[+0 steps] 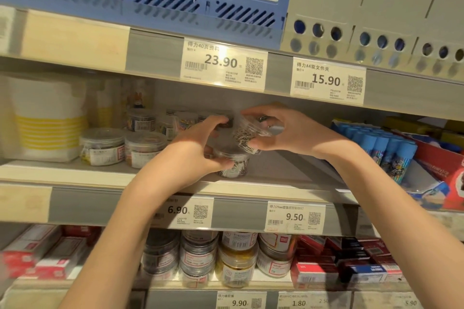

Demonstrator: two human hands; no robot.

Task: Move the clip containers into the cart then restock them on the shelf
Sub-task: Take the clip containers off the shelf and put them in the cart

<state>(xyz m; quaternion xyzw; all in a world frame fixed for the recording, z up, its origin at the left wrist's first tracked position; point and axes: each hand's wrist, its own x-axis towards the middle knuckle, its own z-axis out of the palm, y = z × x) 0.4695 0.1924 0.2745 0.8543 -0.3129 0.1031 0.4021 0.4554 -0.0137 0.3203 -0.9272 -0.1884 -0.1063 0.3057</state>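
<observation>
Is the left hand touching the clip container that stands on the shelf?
Touching. The head view shows the left hand with fingers and thumb curled round the clear clip container on the shelf.

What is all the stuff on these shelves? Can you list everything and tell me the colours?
clip containers: two in the hands, clear with silver clips, middle shelf, one tilted above the other
round tubs: several, clear with coloured clips, middle shelf, left of the hands
white stack: one, white with yellow stripes, far left of the middle shelf
glue sticks: many, blue caps, in a tray on the right
jars: several, clear, silver or gold inside, bottom shelf
boxes: many, red and white, bottom shelf, both sides
blue crate: one, top shelf
grey file boxes: several, top shelf, right
price tags: white, on the shelf edges
left hand: grips the lower container
right hand: holds the tilted container
</observation>
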